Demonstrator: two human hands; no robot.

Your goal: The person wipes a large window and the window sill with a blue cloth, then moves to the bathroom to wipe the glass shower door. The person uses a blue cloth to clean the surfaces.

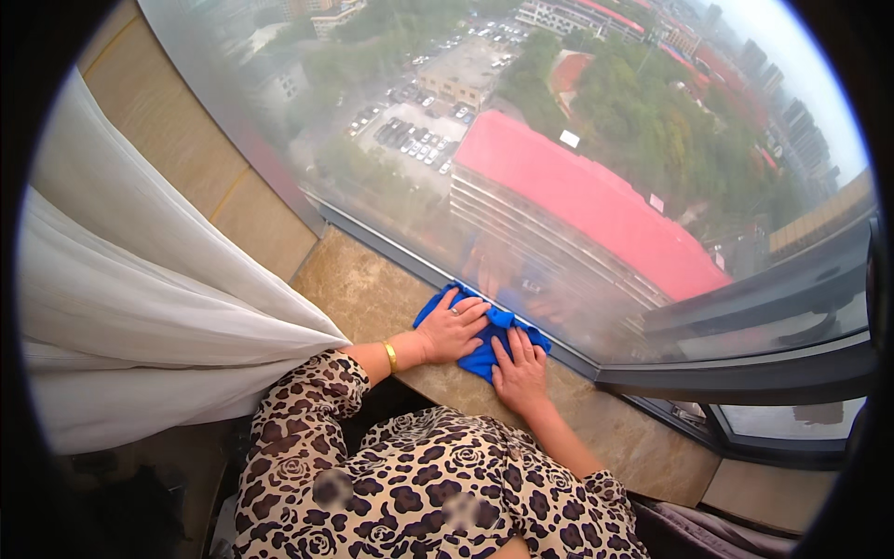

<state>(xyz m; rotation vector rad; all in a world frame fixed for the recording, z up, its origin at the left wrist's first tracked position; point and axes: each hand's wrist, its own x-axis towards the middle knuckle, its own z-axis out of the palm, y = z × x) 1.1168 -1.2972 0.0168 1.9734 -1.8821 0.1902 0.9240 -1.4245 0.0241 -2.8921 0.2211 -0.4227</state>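
A bunched blue cloth (479, 362) lies across the inner edge of the marble-look windowsill (370, 276), against the grey lower window frame (387, 243). My left hand (452, 331) presses on its left part, fingers spread towards the frame; a ring and a gold bracelet (390, 356) are on this hand and wrist. Lower right, my right hand (520, 374) bears on the right part of the cloth with its fingertips near the frame. Folds between the hands stand up a little. Whatever lies under the cloth is hidden. The window pane (391, 202) faintly reflects the hands and the cloth.
A white curtain (160, 293) hangs on the left, reaching my left forearm. Beside the pane stands a tiled wall (202, 140). To the right, a dark window frame (733, 381) juts inward over the sill. Outside, far below, are a red-roofed building (559, 202) and parked cars.
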